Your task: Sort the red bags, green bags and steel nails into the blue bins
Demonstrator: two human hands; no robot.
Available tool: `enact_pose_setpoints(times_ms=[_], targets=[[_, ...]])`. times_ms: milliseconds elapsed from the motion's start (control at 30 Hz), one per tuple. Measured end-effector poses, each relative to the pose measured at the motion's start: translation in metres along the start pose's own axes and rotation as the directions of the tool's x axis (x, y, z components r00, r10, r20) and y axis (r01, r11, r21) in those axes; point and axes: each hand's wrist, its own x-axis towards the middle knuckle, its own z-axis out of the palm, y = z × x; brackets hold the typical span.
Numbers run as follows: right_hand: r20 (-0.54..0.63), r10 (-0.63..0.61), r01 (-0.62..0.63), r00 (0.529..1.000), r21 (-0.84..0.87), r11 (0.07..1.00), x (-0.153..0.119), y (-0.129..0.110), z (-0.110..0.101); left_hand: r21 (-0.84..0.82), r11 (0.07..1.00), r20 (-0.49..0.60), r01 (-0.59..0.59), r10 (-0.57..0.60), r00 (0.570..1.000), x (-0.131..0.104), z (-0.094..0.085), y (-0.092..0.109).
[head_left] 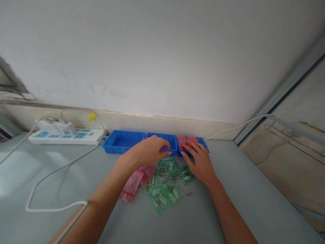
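pink bag (181, 140) lies in the rightmost blue tray (203, 142), beneath the right hand (203, 162), its fingers spread; whether that grip pinches it, i cannot tell. the left hand (149, 150), farther off, hovers by the middle tray (173, 141), thumb and fingertips apart.

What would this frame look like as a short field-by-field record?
left hand: over middle blue tray, nothing visible in grasp
right hand: fingers spread at pink packet in right blue tray
table centre: green bags of metal parts; pink bags left of them
loose: small metal piece
far left: white power strip, plugs inserted
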Motion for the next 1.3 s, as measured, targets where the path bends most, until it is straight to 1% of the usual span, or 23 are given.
enact_pose_setpoints(times_ms=[67, 133, 233, 300, 333, 400, 467, 533, 600, 667, 733, 800, 867, 933, 1000, 1067, 1100, 1167, 1200, 1233, 1267, 1300], targets=[[-0.045, -0.043, 0.044, 0.998, 0.015, 0.999, 0.000, -0.010, -0.001, 0.019, 0.999, -0.022, 0.030, -0.030, 0.999, -0.009, 0.003, -0.005], [-0.088, -0.091, 0.097, 0.992, 0.063, 0.993, 0.000, -0.025, -0.002, 0.048, 0.998, -0.049, 0.044, -0.041, 0.998, -0.022, 0.008, -0.015], [-0.109, -0.162, 0.177, 0.981, 0.146, 0.973, -0.002, -0.048, -0.001, 0.081, 0.997, -0.091, 0.009, -0.002, 0.996, -0.045, 0.020, -0.033], [-0.087, -0.197, 0.210, 0.977, 0.190, 0.959, -0.004, -0.059, 0.001, 0.109, 0.994, -0.146, -0.025, 0.041, 0.988, -0.059, 0.030, -0.044], [-0.069, -0.210, 0.220, 0.975, 0.209, 0.953, -0.005, -0.063, 0.002, 0.128, 0.991, -0.154, -0.049, 0.068, 0.986, -0.064, 0.036, -0.048], [-0.034, -0.226, 0.228, 0.973, 0.243, 0.943, -0.006, -0.066, 0.005, 0.158, 0.986, -0.204, -0.044, 0.077, 0.976, -0.070, 0.047, -0.052], [-0.012, -0.226, 0.221, 0.974, 0.267, 0.938, -0.007, -0.065, 0.006, 0.173, 0.984, -0.205, -0.032, 0.068, 0.976, -0.071, 0.054, -0.052], [-0.011, -0.212, 0.206, 0.977, 0.284, 0.936, -0.007, -0.063, 0.006, 0.162, 0.986, -0.228, -0.029, 0.067, 0.971, -0.070, 0.058, -0.049], [-0.022, -0.188, 0.185, 0.982, 0.309, 0.933, -0.007, -0.061, 0.004, 0.138, 0.990, -0.268, -0.033, 0.070, 0.961, -0.069, 0.057, -0.045], [-0.021, -0.158, 0.154, 0.987, 0.375, 0.914, -0.006, -0.062, 0.003, 0.102, 0.993, -0.300, -0.054, 0.082, 0.950, -0.069, 0.054, -0.041], [0.029, -0.116, 0.086, 0.993, 0.492, 0.866, -0.007, -0.064, 0.002, 0.048, 0.995, -0.312, -0.091, 0.102, 0.944, -0.069, 0.050, -0.035], [0.138, -0.072, -0.030, 0.988, 0.622, 0.783, -0.008, -0.067, 0.004, -0.018, 0.993, -0.337, -0.120, 0.107, 0.935, -0.067, 0.045, -0.028], [0.239, -0.017, -0.167, 0.971, 0.728, 0.664, -0.009, -0.070, 0.008, -0.095, 0.988, -0.391, -0.125, 0.079, 0.917, -0.064, 0.042, -0.018], [0.300, 0.060, -0.288, 0.952, 0.813, 0.506, -0.009, -0.072, 0.012, -0.197, 0.973, -0.457, -0.117, 0.014, 0.889, -0.058, 0.040, -0.008], [0.350, 0.138, -0.376, 0.926, 0.862, 0.341, -0.007, -0.072, 0.014, -0.319, 0.943, -0.534, -0.100, -0.091, 0.841, -0.050, 0.040, 0.001], [0.381, 0.197, -0.420, 0.903, 0.880, 0.223, -0.003, -0.069, 0.013, -0.467, 0.881, -0.571, -0.080, -0.231, 0.788, -0.041, 0.042, 0.006], [0.380, 0.227, -0.423, 0.897, 0.887, 0.188, -0.001, -0.067, 0.012, -0.540, 0.839, -0.561, -0.067, -0.300, 0.771, -0.036, 0.044, 0.006], [0.329, 0.315, -0.389, 0.890, 0.909, 0.149, 0.004, -0.059, 0.009, -0.666, 0.745, -0.492, -0.039, -0.400, 0.773, -0.025, 0.049, 0.006], [0.285, 0.371, -0.360, 0.884, 0.921, 0.150, 0.006, -0.054, 0.009, -0.697, 0.716, -0.457, -0.030, -0.412, 0.788, -0.020, 0.053, 0.005], [0.227, 0.434, -0.327, 0.872, 0.930, 0.170, 0.007, -0.049, 0.008, -0.724, 0.689, -0.433, -0.036, -0.413, 0.801, -0.015, 0.056, 0.004], [0.158, 0.498, -0.295, 0.853, 0.932, 0.210, 0.008, -0.042, 0.008, -0.739, 0.673, -0.403, -0.035, -0.400, 0.823, -0.011, 0.060, 0.003], [0.080, 0.551, -0.271, 0.831, 0.923, 0.274, 0.009, -0.034, 0.008, -0.733, 0.680, -0.386, -0.030, -0.380, 0.841, -0.007, 0.064, 0.004]])
